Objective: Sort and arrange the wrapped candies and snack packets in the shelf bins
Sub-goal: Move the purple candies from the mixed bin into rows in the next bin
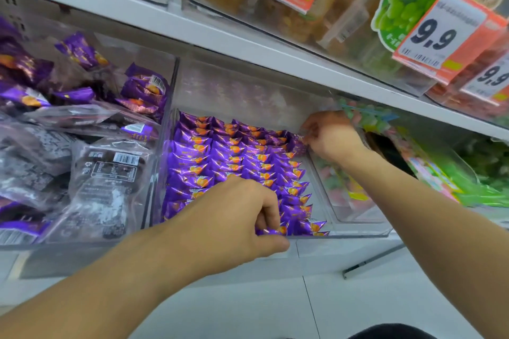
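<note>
Op: Left hand [234, 217] pinches a purple candy [271, 231] at the front row of the middle clear bin [358, 234]. Right hand [330, 137] is curled at the back-right corner; whether it holds anything, I can't tell.

Obs: Risk?

Op: Tugging that front piece may tip the neat rows of purple candies [234, 159].

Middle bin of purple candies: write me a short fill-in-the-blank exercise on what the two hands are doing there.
1. The left hand pinches a purple candy at the middle bin's ____ edge.
2. The right hand reaches the bin's far ____ corner.
3. The candies' wrappers are purple and ____.

Missing: front; right; orange
</note>
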